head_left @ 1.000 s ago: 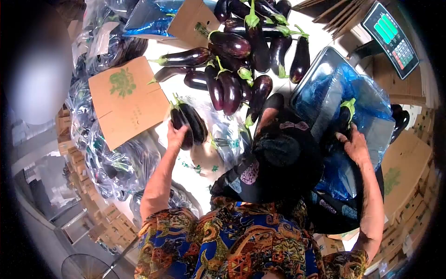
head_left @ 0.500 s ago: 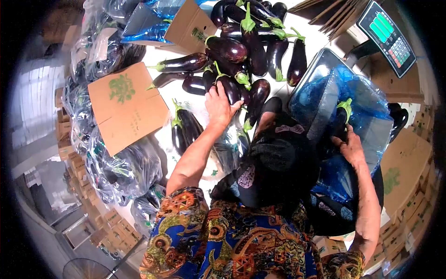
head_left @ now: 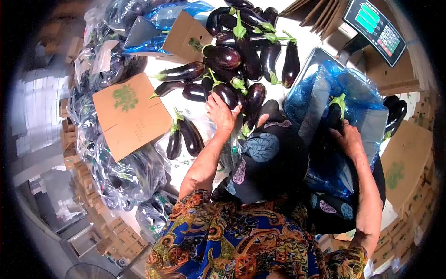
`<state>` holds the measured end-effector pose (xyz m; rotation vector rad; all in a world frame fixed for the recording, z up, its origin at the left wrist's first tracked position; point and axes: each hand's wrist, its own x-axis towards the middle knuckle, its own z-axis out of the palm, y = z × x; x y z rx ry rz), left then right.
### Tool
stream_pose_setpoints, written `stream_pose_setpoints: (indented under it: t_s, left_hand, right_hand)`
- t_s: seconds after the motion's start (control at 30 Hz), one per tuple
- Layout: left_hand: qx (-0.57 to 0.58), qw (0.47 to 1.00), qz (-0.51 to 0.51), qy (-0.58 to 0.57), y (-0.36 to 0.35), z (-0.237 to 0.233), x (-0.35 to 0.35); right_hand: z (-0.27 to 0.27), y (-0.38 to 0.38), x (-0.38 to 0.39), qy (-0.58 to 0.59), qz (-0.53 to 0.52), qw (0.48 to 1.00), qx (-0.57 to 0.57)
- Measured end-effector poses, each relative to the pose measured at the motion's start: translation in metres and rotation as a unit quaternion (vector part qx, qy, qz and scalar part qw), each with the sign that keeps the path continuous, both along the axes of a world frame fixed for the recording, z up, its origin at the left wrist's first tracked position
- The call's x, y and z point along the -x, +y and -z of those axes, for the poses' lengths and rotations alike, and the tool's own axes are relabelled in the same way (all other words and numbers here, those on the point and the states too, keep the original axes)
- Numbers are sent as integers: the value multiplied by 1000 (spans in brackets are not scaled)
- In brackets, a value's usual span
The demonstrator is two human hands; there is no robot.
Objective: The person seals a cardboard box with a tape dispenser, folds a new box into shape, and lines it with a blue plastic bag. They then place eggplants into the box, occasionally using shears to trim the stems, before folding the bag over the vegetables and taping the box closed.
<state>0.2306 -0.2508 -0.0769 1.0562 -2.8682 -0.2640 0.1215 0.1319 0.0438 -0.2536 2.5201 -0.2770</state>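
Note:
Fingers of my left hand (head_left: pixel 222 113) are wrapped round the lower end of a dark purple eggplant (head_left: pixel 225 96) in the central pile. My right hand (head_left: pixel 349 139) holds another eggplant (head_left: pixel 335 116), its green stem pointing up, inside a box lined with blue plastic (head_left: pixel 371 118). That lined box rests on the metal scale tray (head_left: pixel 297 76). More eggplants (head_left: pixel 251 58) lie heaped just beyond my left hand. Two loose ones (head_left: pixel 190 135) lie left of my left forearm.
A cardboard flap (head_left: pixel 132 116) and clear bags of eggplants (head_left: pixel 125 172) line the left side. Behind them stands a second blue-lined box (head_left: pixel 188 37). The scale display (head_left: pixel 375 30) is at the upper right, beside stacked cardboard (head_left: pixel 320 14). Dark patterned fabric (head_left: pixel 274 158) covers the lower middle.
The view has shifted slightly. Both hands remain at their eggplants, and the right hand's eggplant sits at nearly the same place in the lined box.

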Motion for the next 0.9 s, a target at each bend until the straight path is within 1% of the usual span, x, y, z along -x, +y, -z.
stream_pose_setpoints:
  t_s: [0.03,0.1,0.13,0.23,0.27,0.3,0.33,0.37,0.4,0.43,0.5,0.57,0.6,0.63,0.67,0.7,0.73,0.77,0.8,0.83,0.87,0.9]
  left_hand:
    - [22,1000,5,-4,2,1,0]
    - [-15,999,37,-7,-2,1,0]
    - [-33,998,50,-11,-5,0,-3]
    - [-138,984,51,105,-18,-8,3]
    - [-333,927,-62,159,-22,-15,1]
    - [-553,780,-162,245,-33,-12,-6]
    - [-660,679,-159,279,-42,-27,-12]
    - [-752,563,-154,308,-50,-43,-19]
    - [-805,482,-125,323,-51,-65,-20]
    - [-849,396,-97,337,-52,-81,-22]
    - [-868,342,-104,345,-56,-93,-23]
    - [-890,307,-88,326,-53,-107,-14]
    - [-885,335,-67,317,-47,-119,-8]
    - [-880,360,-44,305,-42,-127,-1]
    - [-880,366,-50,297,-44,-120,5]
    - [-879,385,-26,280,-35,-131,15]
    - [-882,395,-6,258,-30,-139,24]
    - [-881,406,18,241,-27,-148,34]
    - [-885,404,46,226,-21,-160,46]
    - [-874,418,67,239,-13,-170,57]
    - [-863,441,86,231,-11,-176,70]
    - [-860,459,142,176,-1,-190,88]
  right_hand:
    - [-5,1,-2,-11,7,1000,-2]
    - [-12,-3,0,-30,16,999,2]
    - [-10,-3,0,-19,11,1000,9]
    - [-11,0,0,12,-5,1000,15]
    - [-16,-1,-1,20,-9,1000,13]
    - [-22,-1,-1,28,-13,999,12]
    - [-24,1,3,23,-7,999,31]
    - [-26,2,8,18,-3,998,52]
    - [-29,1,11,12,-1,997,74]
    - [-41,-5,12,10,30,994,105]
    - [-50,-11,14,11,38,996,85]
    - [-51,-13,15,-9,44,994,98]
    - [-53,-11,15,-17,52,993,102]
    - [-54,-9,15,4,37,994,102]
    - [-56,-7,14,23,27,994,100]
    - [-59,-1,11,40,23,995,93]
    - [-64,3,14,37,47,995,75]
    - [-67,10,19,7,98,986,136]
    - [-60,19,21,71,77,982,156]
    - [-56,27,22,138,58,973,174]
    - [-55,35,26,147,56,970,184]
    - [-59,40,28,154,55,968,189]
